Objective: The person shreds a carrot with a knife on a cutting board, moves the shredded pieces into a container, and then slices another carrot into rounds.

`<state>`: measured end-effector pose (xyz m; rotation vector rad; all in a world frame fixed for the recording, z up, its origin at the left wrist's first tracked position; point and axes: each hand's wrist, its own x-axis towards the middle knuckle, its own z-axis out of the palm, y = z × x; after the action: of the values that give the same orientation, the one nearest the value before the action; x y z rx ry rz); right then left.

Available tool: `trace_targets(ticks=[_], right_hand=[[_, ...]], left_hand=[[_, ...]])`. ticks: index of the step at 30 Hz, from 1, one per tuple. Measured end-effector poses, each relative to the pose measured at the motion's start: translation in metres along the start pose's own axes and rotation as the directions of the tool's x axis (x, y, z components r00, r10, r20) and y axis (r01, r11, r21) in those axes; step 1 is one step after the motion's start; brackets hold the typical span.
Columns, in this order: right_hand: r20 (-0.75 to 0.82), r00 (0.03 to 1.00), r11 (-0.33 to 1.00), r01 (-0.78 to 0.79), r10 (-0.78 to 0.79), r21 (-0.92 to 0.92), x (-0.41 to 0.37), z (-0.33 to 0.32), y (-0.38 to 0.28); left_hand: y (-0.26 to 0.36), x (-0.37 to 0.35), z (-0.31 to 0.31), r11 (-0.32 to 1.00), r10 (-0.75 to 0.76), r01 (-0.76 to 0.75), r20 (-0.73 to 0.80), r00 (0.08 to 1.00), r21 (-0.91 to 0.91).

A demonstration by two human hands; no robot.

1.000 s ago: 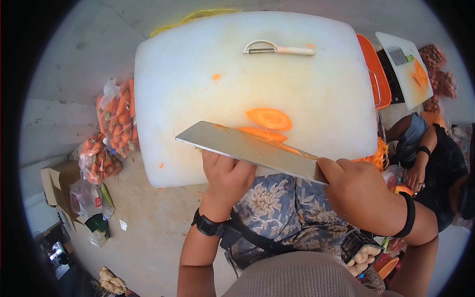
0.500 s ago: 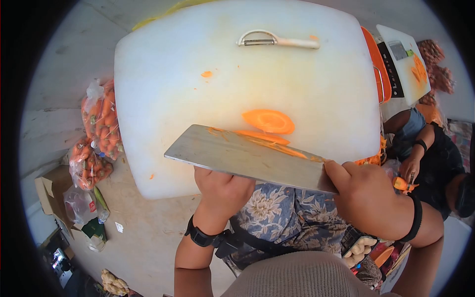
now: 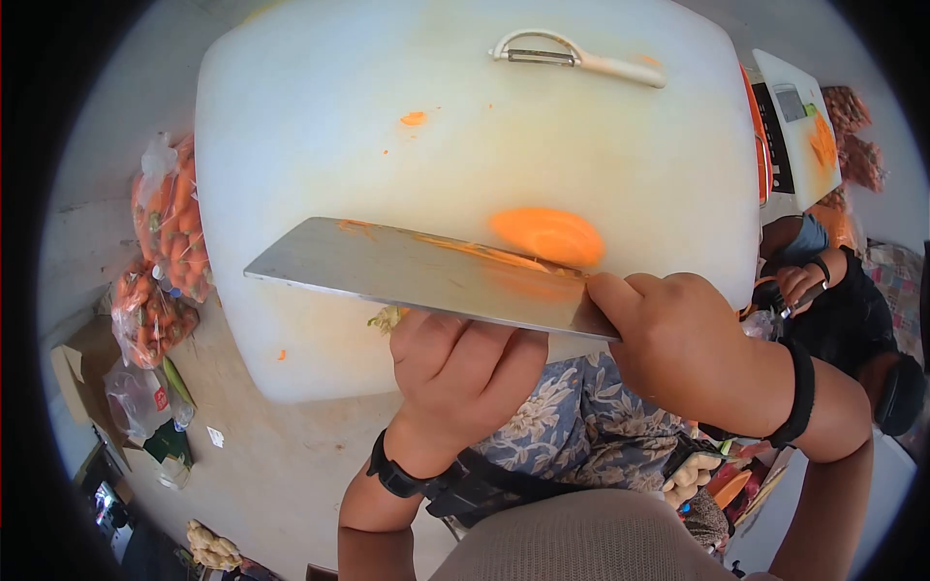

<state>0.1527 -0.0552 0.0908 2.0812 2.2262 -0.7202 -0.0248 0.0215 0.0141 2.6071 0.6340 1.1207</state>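
My right hand [image 3: 688,339] is closed round the handle end of a wide cleaver [image 3: 417,271]. The blade slants across the near part of the white cutting board [image 3: 320,145], with shreds of carrot stuck along its upper edge. Below the blade, my left hand [image 3: 470,373] is curled on a carrot; only the carrot's pale green stem end [image 3: 387,319] shows, the rest being hidden by the blade and fingers. Just beyond the cleaver lies an oval carrot slice [image 3: 547,235]. A white peeler [image 3: 581,60] rests near the board's far edge.
Bags of carrots [image 3: 174,223] stand on the floor at left, by a cardboard box [image 3: 82,382]. To the right, another person's hand [image 3: 802,286] works near a second board [image 3: 790,126] holding cut carrot. Small carrot scraps [image 3: 414,118] dot my board.
The cleaver and my right hand have shifted left. My left hand has moved slightly right, and the carrot's stem end has come into sight beside it. The view has shifted a little.
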Motion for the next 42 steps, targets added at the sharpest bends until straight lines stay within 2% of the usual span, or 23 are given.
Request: trace_targets(ticks=[8, 11, 13, 14, 16, 19, 20, 22, 26, 29, 31, 35, 37, 38, 40, 42], right_hand=[[-0.099, 0.995, 0.996, 0.024, -0.016, 0.081, -0.006, 0.004, -0.003], [-0.115, 0.993, 0.999, 0.026, -0.022, 0.033, -0.022, -0.006, -0.003], [-0.076, 0.997, 1.0, 0.011, -0.009, 0.022, -0.038, -0.016, -0.012], [-0.093, 0.996, 1.0, 0.006, -0.004, 0.025, -0.044, -0.018, -0.015], [-0.096, 0.995, 0.997, -0.002, -0.006, -0.075, -0.055, -0.019, -0.019], [-0.118, 0.993, 0.998, 0.022, -0.028, -0.052, -0.067, -0.016, -0.015], [-0.121, 0.992, 0.999, 0.017, -0.023, -0.048, -0.071, -0.015, -0.014], [-0.117, 0.993, 0.999, 0.002, -0.008, -0.047, -0.076, -0.014, -0.012], [-0.11, 0.994, 0.993, -0.004, -0.009, -0.12, -0.077, -0.01, -0.012], [-0.028, 1.0, 0.997, -0.01, 0.008, -0.081, -0.073, -0.011, -0.01], [0.015, 0.998, 0.997, -0.059, 0.059, -0.039, -0.07, -0.014, -0.008], [0.046, 0.995, 0.996, -0.086, 0.087, -0.026, -0.061, -0.026, -0.011], [0.095, 0.991, 0.995, -0.099, 0.099, -0.005, -0.055, -0.035, -0.012], [0.104, 0.989, 0.995, -0.104, 0.104, -0.009, -0.052, -0.034, -0.012], [0.091, 0.993, 0.997, -0.075, 0.073, 0.011, -0.045, -0.031, -0.013], [0.122, 0.989, 0.997, -0.079, 0.078, 0.0, -0.034, -0.033, -0.014]], left_hand=[[-0.002, -0.007, -0.004, 0.999, 0.01, -0.009, 0.033, 0.999, -0.04], [-0.003, -0.01, -0.001, 0.999, 0.039, -0.04, -0.037, 0.999, -0.027], [0.001, -0.017, -0.009, 0.999, -0.047, 0.048, 0.071, 0.996, -0.01], [0.002, -0.019, -0.009, 1.0, -0.028, 0.029, 0.072, 0.997, -0.007], [0.004, -0.023, -0.004, 0.967, -0.175, 0.183, 0.059, 0.983, -0.177], [0.003, -0.026, -0.003, 0.96, -0.189, 0.203, 0.088, 0.978, -0.192], [0.002, -0.026, -0.003, 0.961, -0.184, 0.199, 0.093, 0.978, -0.194], [0.001, -0.023, -0.003, 0.998, -0.049, 0.051, 0.029, 0.998, -0.046], [0.001, -0.018, -0.003, 0.996, -0.064, 0.064, 0.004, 0.998, -0.065], [-0.001, -0.022, -0.006, 0.996, -0.075, 0.076, 0.027, 0.997, -0.038], [-0.008, -0.027, -0.009, 0.999, 0.033, -0.036, 0.14, 0.99, 0.022], [-0.011, -0.018, -0.011, 0.997, 0.042, -0.034, 0.111, 0.993, -0.068], [-0.011, -0.015, -0.013, 0.99, 0.002, 0.027, 0.21, 0.978, -0.135], [-0.009, -0.013, -0.011, 0.989, -0.002, 0.033, 0.209, 0.978, -0.144], [-0.003, -0.008, -0.004, 1.0, -0.002, 0.002, 0.026, 1.0, 0.01], [-0.001, -0.007, -0.003, 0.999, -0.003, 0.002, 0.027, 1.0, 0.034]])
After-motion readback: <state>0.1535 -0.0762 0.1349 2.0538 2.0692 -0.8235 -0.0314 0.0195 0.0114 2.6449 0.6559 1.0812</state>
